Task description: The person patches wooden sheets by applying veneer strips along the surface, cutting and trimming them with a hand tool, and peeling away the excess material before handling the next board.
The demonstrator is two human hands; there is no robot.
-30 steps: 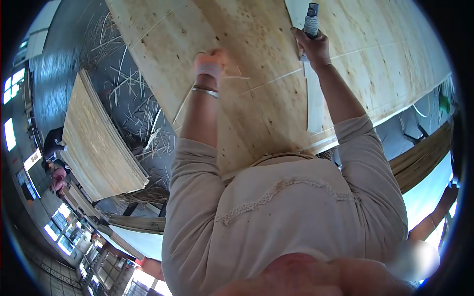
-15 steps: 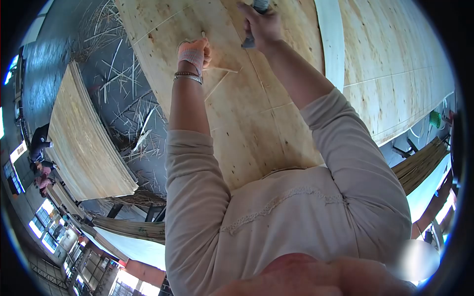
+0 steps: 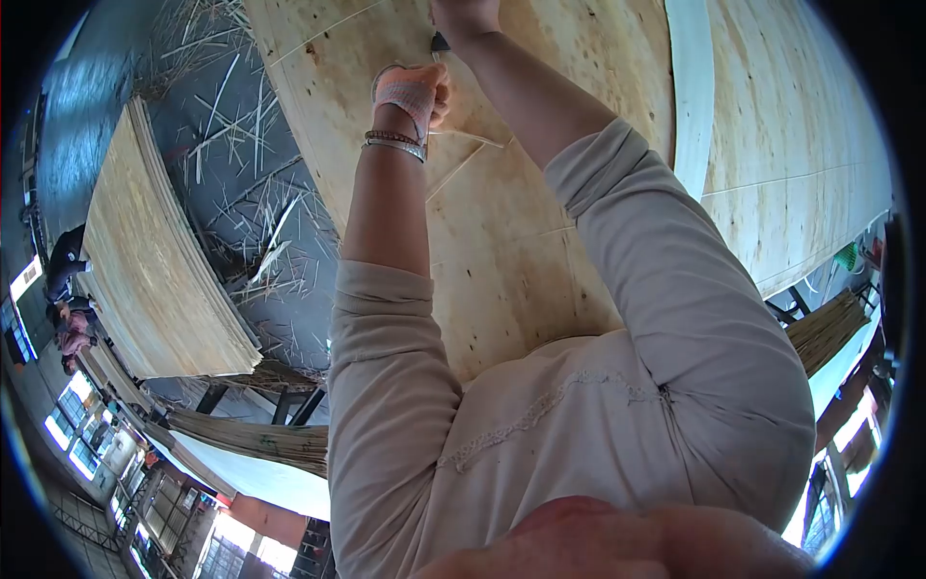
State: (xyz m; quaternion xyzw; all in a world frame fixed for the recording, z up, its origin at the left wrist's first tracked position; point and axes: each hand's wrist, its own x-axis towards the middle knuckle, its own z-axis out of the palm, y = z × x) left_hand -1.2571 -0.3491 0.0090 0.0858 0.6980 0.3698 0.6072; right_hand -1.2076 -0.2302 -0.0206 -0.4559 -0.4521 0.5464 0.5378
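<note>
My left hand [image 3: 415, 94], in an orange-and-white glove, is closed in a fist on the large wood veneer sheet [image 3: 521, 280]. Whatever lies inside its fingers is hidden. A thin bent wood strip [image 3: 465, 137] lies beside the fist, on its right. At the top edge of the view my right hand [image 3: 468, 15] is partly cut off, closed around a scraper-like tool. Only the dark flat blade [image 3: 440, 42] of that tool shows, close above the left fist and low over the veneer.
A pale strip [image 3: 691, 96] runs along the veneer on the right. To the left stands a stack of veneer sheets [image 3: 164, 261], with wood scraps [image 3: 260, 232] littering the grey floor beside it. People [image 3: 72, 289] are at the far left.
My right hand has moved left and up with the tool, toward the left fist and partly out of view. My left fist has shifted slightly right as the whole view shifted.
</note>
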